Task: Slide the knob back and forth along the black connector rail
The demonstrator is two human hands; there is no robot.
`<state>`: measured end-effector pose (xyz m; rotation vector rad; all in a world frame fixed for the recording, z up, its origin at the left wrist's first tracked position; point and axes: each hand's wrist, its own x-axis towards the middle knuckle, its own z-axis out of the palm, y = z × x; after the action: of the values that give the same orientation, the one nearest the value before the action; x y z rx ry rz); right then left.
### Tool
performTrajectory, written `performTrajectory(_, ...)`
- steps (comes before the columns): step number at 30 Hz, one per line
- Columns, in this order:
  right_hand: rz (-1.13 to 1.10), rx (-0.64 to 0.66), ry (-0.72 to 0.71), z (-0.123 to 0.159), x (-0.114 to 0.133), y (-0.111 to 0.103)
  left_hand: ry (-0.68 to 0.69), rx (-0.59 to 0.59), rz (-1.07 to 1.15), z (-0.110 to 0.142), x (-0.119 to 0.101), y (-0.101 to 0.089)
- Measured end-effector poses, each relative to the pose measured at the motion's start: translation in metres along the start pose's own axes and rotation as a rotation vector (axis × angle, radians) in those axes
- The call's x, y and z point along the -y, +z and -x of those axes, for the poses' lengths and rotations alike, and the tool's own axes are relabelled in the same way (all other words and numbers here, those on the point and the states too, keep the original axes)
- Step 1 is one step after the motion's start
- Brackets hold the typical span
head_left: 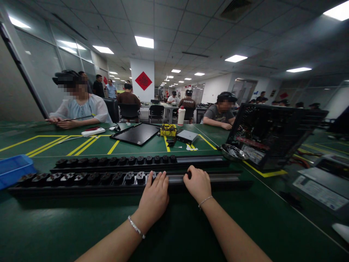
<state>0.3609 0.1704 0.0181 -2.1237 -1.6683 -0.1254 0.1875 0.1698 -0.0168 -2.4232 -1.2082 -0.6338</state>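
Observation:
Two long black channel rails lie across the green table. The near rail [231,185] holds a row of black and pale socket modules [89,179] on its left part. My left hand [156,191] lies over this row's right end, fingers stretched out and pressing flat on it, hiding the parts below. Just to the right, my right hand [200,182] is curled at the same rail, with a small black piece [189,174] showing between thumb and fingers. Behind, the far rail [201,159] carries a similar row of black modules [117,161].
A blue bin [15,169] stands at the left. Beyond the rails are a black flat panel [137,134], a yellow box with cables [168,130], a grey box [187,136] and a metal bowl [234,152]. An open computer case [269,134] stands right. Two people sit opposite.

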Motion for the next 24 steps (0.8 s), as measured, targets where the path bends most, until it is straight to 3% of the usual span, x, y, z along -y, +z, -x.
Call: performTrajectory(24, -0.028, -0.02, -0.019, -0.0016, -0.0029, 0.0026, -0.003, -0.005, 0.01, -0.0002, -0.0007, -0.0001)
